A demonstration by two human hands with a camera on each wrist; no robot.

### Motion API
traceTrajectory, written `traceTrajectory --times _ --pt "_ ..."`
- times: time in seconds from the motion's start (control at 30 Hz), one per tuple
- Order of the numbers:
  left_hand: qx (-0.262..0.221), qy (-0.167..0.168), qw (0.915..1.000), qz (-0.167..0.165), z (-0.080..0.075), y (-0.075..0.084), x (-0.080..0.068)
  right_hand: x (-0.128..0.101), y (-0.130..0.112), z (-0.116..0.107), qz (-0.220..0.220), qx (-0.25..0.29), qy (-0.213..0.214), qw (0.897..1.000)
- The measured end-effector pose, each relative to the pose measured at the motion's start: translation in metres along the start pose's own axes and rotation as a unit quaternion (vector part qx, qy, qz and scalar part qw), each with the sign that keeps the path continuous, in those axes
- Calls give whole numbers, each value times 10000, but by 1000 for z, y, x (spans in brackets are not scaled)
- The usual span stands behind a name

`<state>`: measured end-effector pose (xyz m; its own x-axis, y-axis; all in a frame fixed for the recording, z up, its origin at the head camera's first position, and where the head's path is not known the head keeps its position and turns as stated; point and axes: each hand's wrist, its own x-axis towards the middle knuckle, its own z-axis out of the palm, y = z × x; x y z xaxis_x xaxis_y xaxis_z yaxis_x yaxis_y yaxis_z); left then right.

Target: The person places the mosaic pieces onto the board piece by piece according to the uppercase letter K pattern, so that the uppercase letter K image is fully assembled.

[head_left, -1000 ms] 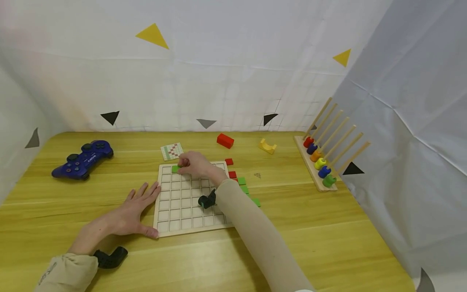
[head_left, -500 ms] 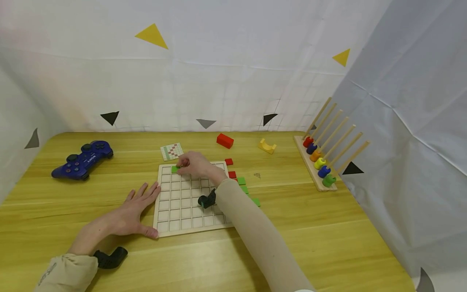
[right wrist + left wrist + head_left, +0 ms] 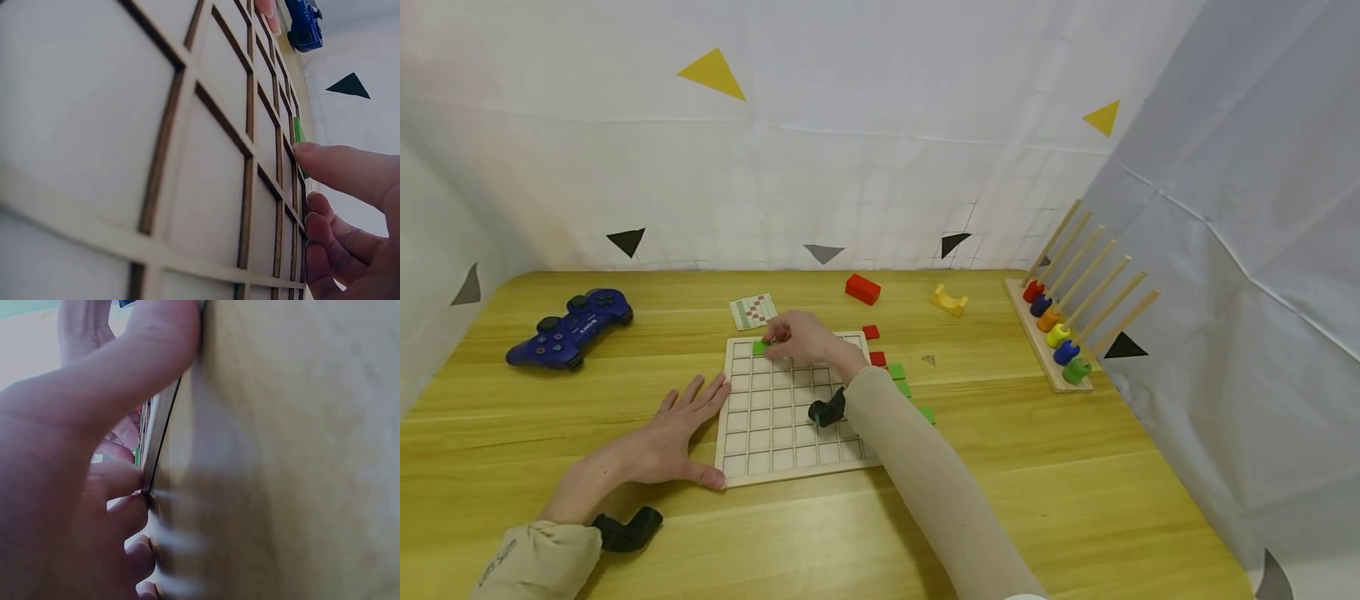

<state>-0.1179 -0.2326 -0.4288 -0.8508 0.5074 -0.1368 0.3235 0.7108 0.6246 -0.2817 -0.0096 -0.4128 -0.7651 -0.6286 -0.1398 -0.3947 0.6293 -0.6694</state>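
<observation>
A wooden grid board (image 3: pixel 775 433) lies on the yellow table (image 3: pixel 1075 467). My right hand (image 3: pixel 790 337) reaches over its far edge, and its curled fingertips pinch a green tile (image 3: pixel 761 347) lying in a cell of the top row. In the right wrist view the index fingertip (image 3: pixel 312 153) touches the green tile (image 3: pixel 298 130) on the board (image 3: pixel 125 125). My left hand (image 3: pixel 688 421) lies flat on the table, fingers spread, with its thumb against the board's front left corner. In the left wrist view the left hand (image 3: pixel 81 456) rests against the board's edge (image 3: pixel 159 434).
Loose red tiles (image 3: pixel 870 332) and green tiles (image 3: pixel 897 372) lie right of the board. A blue game controller (image 3: pixel 571 327) sits far left and a pattern card (image 3: pixel 753 310) behind the board. A red block (image 3: pixel 862 289), a yellow arch block (image 3: pixel 950 301) and a ring peg rack (image 3: pixel 1056 337) stand right.
</observation>
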Motion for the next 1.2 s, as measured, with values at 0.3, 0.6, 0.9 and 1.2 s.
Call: traceTrajectory --times 0.3,0.6,0.9,1.2 --pt "8 4 10000 20 2 0 1 -13 -2 -19 -81 45 -463 9989" --pt "-16 45 10000 -38 1 0 0 -49 3 -62 -383 -50 -346 9987" --pt "-33 1 10000 -40 0 1 -1 -91 30 -87 -360 -303 -54 9989" --pt "17 13 10000 -59 1 1 0 -127 64 -103 -192 -199 -40 9996"
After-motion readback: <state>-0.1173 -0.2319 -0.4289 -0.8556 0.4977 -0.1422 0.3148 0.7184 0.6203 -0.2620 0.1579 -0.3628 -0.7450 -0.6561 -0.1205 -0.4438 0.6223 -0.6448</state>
